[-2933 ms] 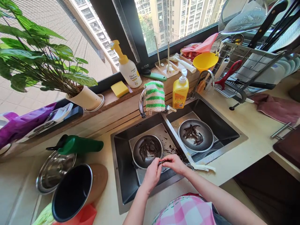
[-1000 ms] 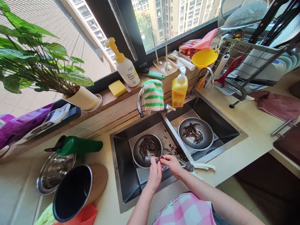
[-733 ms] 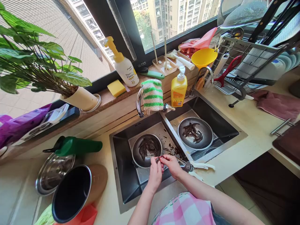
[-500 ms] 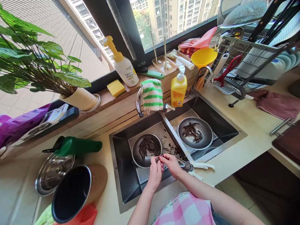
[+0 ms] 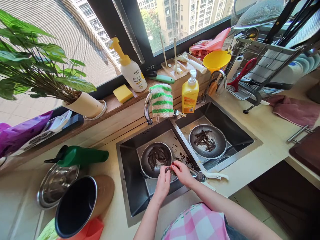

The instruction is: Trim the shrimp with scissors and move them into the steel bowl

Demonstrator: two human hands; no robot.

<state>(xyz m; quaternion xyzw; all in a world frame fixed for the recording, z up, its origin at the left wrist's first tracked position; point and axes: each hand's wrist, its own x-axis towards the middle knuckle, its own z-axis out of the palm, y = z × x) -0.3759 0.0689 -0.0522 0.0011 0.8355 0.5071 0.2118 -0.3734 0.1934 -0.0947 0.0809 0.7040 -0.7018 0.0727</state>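
My left hand (image 5: 163, 184) is closed in a pinch on a small dark slender piece (image 5: 167, 169), over the near edge of the left sink basin. Close beside it my right hand (image 5: 183, 174) pinches at something small and reddish-dark that its fingers mostly hide. Just beyond my hands, a round dark pan (image 5: 144, 164) holds several dark brown slender pieces (image 5: 158, 156). Another dark pan (image 5: 220, 141), in the right basin, has more such dark pieces (image 5: 204, 140) in it. White-handled shears (image 5: 215, 175) lie across the sink's front edge by my right wrist.
Dark scraps (image 5: 185, 160) lie on the left basin floor. A faucet (image 5: 147, 108) with a striped cloth (image 5: 162, 100) rises behind the sink, near a yellow soap bottle (image 5: 190, 96). A large pot (image 5: 105, 193) stands left; a dish rack (image 5: 265, 63) stands right.
My two hands have drawn slightly apart, the left one shifting a little left and toward me. The pans and the shears stay where they were.
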